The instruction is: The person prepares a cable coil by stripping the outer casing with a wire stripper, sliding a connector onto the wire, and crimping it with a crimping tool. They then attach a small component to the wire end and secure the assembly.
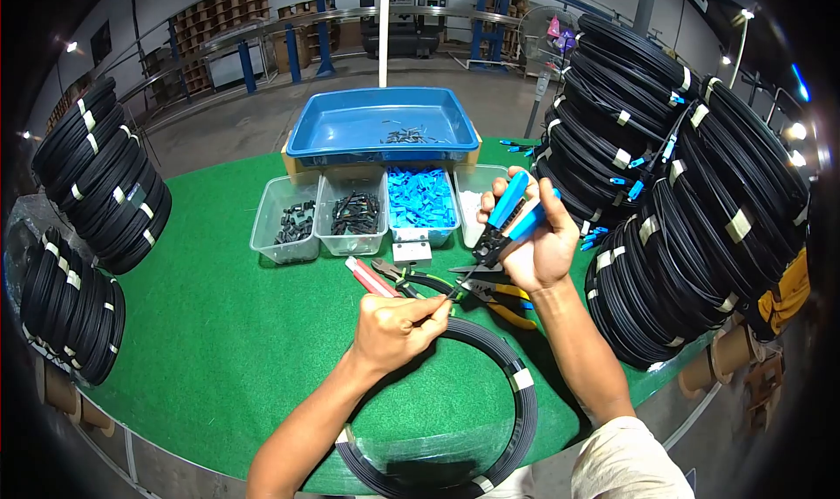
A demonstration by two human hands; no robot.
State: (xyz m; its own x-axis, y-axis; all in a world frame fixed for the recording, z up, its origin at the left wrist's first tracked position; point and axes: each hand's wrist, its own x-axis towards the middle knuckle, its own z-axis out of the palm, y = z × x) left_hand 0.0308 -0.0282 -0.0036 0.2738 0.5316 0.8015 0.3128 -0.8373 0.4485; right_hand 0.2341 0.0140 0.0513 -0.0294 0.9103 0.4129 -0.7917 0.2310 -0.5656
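My right hand (549, 252) is closed around the blue handles of a wire stripper (506, 212), raised above the green table. Its dark jaws point down and left, towards my left hand (395, 331). That hand is pinched on the end of a thin black cable (451, 298), close below the jaws. Whether the jaws touch the cable is too small to tell. A coil of black cable (521, 411) with white tape bands lies under my forearms. Just beyond my left hand are yellow-handled pliers (509, 314), dark-handled cutters (390, 272) and a red-and-white tool (367, 277).
Clear bins hold black parts (296, 223), more black parts (353, 213) and blue connectors (422, 197). A blue tray (385, 153) stands behind them. Large cable coils are stacked at left (101, 175) and right (691, 254). A small metal block (411, 252) sits before the bins.
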